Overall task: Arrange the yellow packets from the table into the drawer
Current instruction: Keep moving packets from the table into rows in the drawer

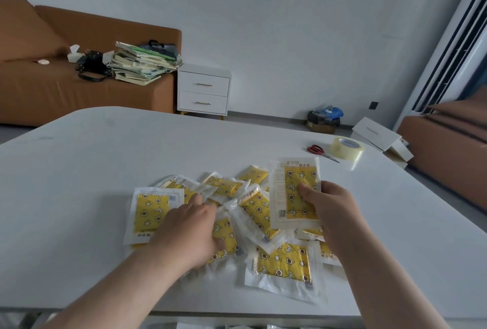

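Several yellow packets in clear wrappers, printed with stars and moons, lie in a loose heap (284,262) on the white table (92,196). My right hand (326,210) grips one packet (295,191) upright above the heap's right side, thumb on its front. Palm down on the middle of the heap, my left hand (189,228) pinches a packet's clear wrapper (208,191) with its fingertips. A white cabinet with two shut drawers (203,91) stands on the floor beyond the table, beside the sofa.
Red-handled scissors (321,152) and a roll of clear tape (347,148) lie at the table's far right. A brown sofa (39,86) at the left carries stacked books (142,65) and a black bag. White boxes (379,136) sit on the floor at the right.
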Available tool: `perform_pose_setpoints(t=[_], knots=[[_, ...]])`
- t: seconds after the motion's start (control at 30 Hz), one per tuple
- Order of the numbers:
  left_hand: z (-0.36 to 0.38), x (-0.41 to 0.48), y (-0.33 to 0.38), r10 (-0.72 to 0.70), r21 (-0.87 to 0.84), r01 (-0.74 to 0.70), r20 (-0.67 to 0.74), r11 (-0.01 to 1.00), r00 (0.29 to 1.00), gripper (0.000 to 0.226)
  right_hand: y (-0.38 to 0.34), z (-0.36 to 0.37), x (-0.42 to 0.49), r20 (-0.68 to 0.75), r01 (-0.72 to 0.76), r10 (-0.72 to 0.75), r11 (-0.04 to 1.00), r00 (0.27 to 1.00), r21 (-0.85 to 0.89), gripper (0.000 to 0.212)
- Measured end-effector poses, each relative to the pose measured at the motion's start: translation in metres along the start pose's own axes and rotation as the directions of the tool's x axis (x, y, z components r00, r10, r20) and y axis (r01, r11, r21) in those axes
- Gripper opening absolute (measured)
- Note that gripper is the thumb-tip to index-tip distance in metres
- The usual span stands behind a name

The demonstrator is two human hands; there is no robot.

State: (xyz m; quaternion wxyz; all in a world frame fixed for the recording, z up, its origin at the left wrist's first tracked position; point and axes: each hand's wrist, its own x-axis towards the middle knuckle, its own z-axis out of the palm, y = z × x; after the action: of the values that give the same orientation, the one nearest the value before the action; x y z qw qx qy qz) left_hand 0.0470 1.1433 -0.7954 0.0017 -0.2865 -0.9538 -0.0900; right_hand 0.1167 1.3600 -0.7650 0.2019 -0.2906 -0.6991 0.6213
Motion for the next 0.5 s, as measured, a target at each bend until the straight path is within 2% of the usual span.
perform_pose_setpoints(t=[0.27, 0.43, 0.5], knots=[[-0.001, 0.005, -0.007, -0.091, -0.198, 0.090, 0.001, 0.976, 0.996, 0.042, 0.000, 0.000, 0.004, 0.021, 0.024, -0.023, 0.996, 1.000, -0.090, 0.004], [-0.011, 0.008, -0.025, -0.196, -0.369, 0.181, -0.002, 0.912, 0.981, 0.037, 0.002, 0.014, 0.000, 0.081, 0.067, -0.048, 0.965, 0.996, -0.255, 0.003], [-0.017, 0.010, -0.032, -0.221, -0.451, 0.194, -0.007, 0.871, 0.975, 0.031, 0.005, 0.023, -0.002, 0.101, 0.084, -0.053, 0.940, 0.993, -0.331, 0.012]])
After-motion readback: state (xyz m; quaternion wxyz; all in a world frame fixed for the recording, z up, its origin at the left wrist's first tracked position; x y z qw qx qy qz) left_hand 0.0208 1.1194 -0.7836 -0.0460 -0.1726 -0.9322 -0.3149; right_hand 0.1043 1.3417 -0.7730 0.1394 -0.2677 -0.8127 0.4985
